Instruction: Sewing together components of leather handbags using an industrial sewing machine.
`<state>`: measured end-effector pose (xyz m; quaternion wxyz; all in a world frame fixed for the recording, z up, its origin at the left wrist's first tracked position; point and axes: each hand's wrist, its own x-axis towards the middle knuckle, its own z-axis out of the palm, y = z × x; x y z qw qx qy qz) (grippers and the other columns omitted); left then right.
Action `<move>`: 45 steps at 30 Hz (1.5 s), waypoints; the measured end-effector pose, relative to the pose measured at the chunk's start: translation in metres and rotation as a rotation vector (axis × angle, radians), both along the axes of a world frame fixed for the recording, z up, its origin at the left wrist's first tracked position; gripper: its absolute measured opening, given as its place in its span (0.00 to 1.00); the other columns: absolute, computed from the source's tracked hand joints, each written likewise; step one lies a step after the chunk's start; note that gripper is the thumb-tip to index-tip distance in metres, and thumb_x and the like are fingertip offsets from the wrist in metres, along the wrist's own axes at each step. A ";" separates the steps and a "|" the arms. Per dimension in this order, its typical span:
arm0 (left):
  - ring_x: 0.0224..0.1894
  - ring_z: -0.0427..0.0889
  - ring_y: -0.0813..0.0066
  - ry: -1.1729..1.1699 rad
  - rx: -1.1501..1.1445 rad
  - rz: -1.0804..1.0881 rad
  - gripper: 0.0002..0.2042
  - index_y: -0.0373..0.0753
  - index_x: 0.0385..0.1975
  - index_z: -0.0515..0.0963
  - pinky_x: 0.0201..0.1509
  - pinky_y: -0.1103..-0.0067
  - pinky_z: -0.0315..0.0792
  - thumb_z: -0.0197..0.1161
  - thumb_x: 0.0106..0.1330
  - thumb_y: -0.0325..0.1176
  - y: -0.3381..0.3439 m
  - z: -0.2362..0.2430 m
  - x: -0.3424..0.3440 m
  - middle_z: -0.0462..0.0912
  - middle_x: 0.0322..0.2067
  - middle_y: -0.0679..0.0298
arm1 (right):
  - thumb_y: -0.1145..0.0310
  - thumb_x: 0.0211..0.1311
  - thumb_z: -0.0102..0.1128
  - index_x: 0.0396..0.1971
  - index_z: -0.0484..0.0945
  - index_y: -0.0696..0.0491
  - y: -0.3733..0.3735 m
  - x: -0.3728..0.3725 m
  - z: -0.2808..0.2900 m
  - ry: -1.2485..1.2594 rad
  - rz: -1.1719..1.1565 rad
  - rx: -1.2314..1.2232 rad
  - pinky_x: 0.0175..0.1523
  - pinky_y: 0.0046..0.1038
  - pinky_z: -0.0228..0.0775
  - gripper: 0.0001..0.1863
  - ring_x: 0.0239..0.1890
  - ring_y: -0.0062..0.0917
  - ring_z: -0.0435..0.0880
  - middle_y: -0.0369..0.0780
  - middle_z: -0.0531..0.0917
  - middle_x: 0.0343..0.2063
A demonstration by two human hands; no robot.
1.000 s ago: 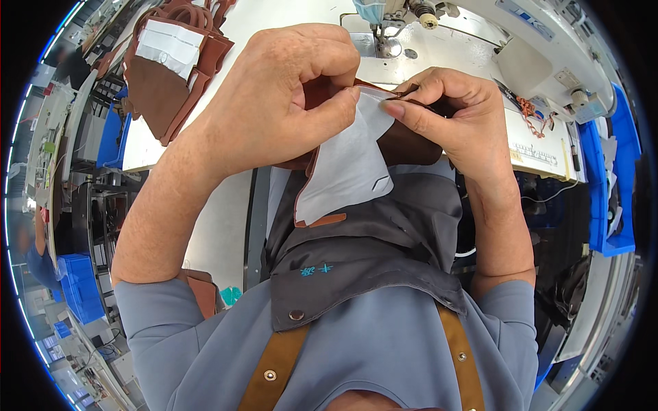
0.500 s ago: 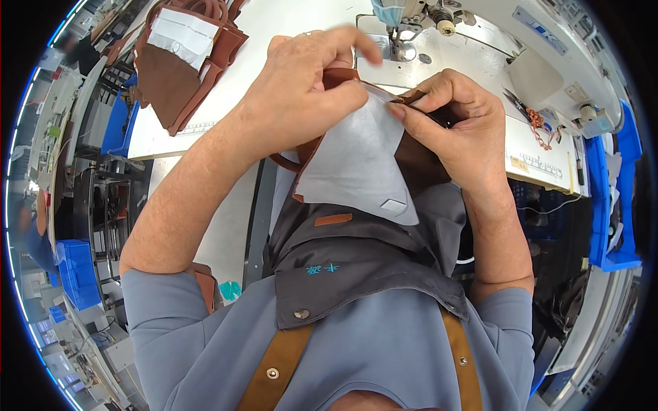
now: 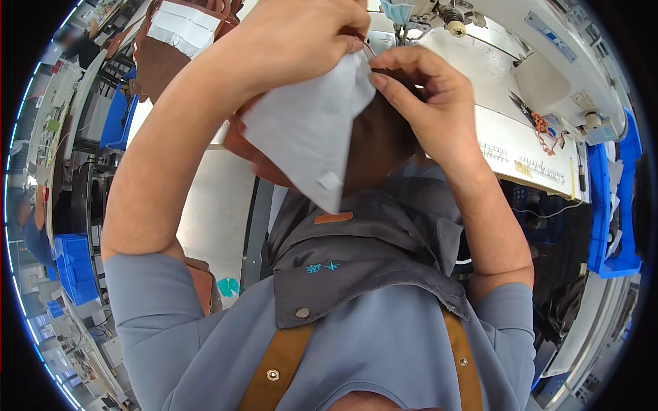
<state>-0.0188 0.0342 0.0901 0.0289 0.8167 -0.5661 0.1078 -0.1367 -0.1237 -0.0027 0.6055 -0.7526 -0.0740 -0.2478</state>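
Note:
A brown leather bag piece [image 3: 377, 144] with a light grey lining [image 3: 301, 123] hangs from both my hands, over my dark apron. My left hand [image 3: 308, 34] is closed on its upper edge, close to the sewing machine's needle area; some of its fingertips are blurred or out of sight. At the upper right edge of the lining, my right hand [image 3: 435, 92] pinches the piece between thumb and forefinger. A small whitish tab [image 3: 330, 181] shows near the lining's lower corner. The sewing machine [image 3: 548, 61] stands just beyond my right hand.
Similar brown leather pieces [image 3: 159, 68] lie stacked at the table's far left. Scissors [image 3: 522, 108] and an orange-red tangle [image 3: 543, 130] rest by the machine. Blue bins [image 3: 603, 264] hang at the right; a blue crate [image 3: 75, 270] stands left. Rulers [image 3: 538, 170] mark the table's front edge.
Both hands have moved up and away from me, carrying the bag piece, which has swung left and shows more brown on its right. My left fingers, lifted before, have come down onto its edge.

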 end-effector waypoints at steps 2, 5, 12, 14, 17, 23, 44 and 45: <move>0.50 0.78 0.64 -0.196 0.072 -0.060 0.05 0.45 0.30 0.85 0.61 0.53 0.60 0.65 0.59 0.35 -0.020 -0.013 0.016 0.81 0.39 0.66 | 0.78 0.61 0.67 0.40 0.86 0.55 -0.003 0.012 -0.013 0.078 -0.018 -0.046 0.48 0.22 0.76 0.07 0.39 0.17 0.85 0.36 0.88 0.35; 0.50 0.78 0.63 -0.312 0.134 -0.125 0.06 0.45 0.29 0.85 0.62 0.55 0.61 0.63 0.59 0.35 -0.054 -0.070 0.039 0.81 0.37 0.64 | 0.76 0.60 0.68 0.36 0.88 0.54 -0.012 0.019 -0.036 0.241 -0.068 -0.183 0.44 0.27 0.79 0.06 0.36 0.25 0.86 0.39 0.88 0.32; 0.41 0.81 0.60 -0.048 -0.267 -0.290 0.05 0.39 0.31 0.80 0.43 0.69 0.73 0.69 0.57 0.27 -0.056 -0.099 0.040 0.81 0.32 0.62 | 0.69 0.53 0.72 0.34 0.89 0.52 -0.039 0.010 -0.041 -0.115 -0.146 -0.934 0.45 0.35 0.77 0.08 0.43 0.31 0.81 0.37 0.85 0.35; 0.42 0.81 0.58 0.086 -0.304 -0.261 0.05 0.40 0.32 0.80 0.43 0.67 0.73 0.68 0.57 0.28 -0.051 -0.105 0.038 0.81 0.33 0.61 | 0.68 0.53 0.72 0.35 0.89 0.52 -0.044 0.009 -0.044 -0.180 -0.101 -0.943 0.47 0.34 0.76 0.09 0.47 0.31 0.80 0.36 0.86 0.39; 0.45 0.81 0.57 0.138 -0.074 -0.195 0.08 0.39 0.34 0.79 0.46 0.65 0.75 0.68 0.56 0.29 -0.031 -0.108 0.028 0.81 0.37 0.60 | 0.67 0.54 0.72 0.37 0.89 0.53 -0.045 0.007 -0.043 -0.146 -0.099 -0.990 0.48 0.33 0.74 0.11 0.47 0.30 0.80 0.36 0.86 0.40; 0.45 0.83 0.57 0.180 -0.227 -0.270 0.09 0.35 0.36 0.79 0.49 0.65 0.77 0.65 0.56 0.28 -0.013 -0.109 0.019 0.83 0.38 0.58 | 0.66 0.55 0.72 0.39 0.89 0.54 -0.045 0.005 -0.043 -0.120 -0.096 -0.989 0.49 0.32 0.72 0.13 0.49 0.29 0.80 0.37 0.86 0.41; 0.45 0.85 0.67 0.322 -0.452 -0.089 0.07 0.42 0.38 0.86 0.53 0.72 0.72 0.66 0.62 0.28 -0.017 -0.141 0.030 0.87 0.39 0.65 | 0.64 0.56 0.72 0.40 0.90 0.50 -0.049 0.005 -0.038 -0.045 -0.057 -0.983 0.61 0.37 0.69 0.12 0.61 0.33 0.75 0.35 0.86 0.50; 0.47 0.84 0.68 0.284 -0.437 -0.092 0.08 0.44 0.40 0.87 0.56 0.71 0.71 0.67 0.62 0.29 -0.016 -0.141 0.028 0.87 0.42 0.66 | 0.64 0.56 0.72 0.40 0.90 0.50 -0.050 0.005 -0.038 -0.046 -0.059 -0.982 0.61 0.37 0.69 0.12 0.61 0.33 0.75 0.35 0.86 0.50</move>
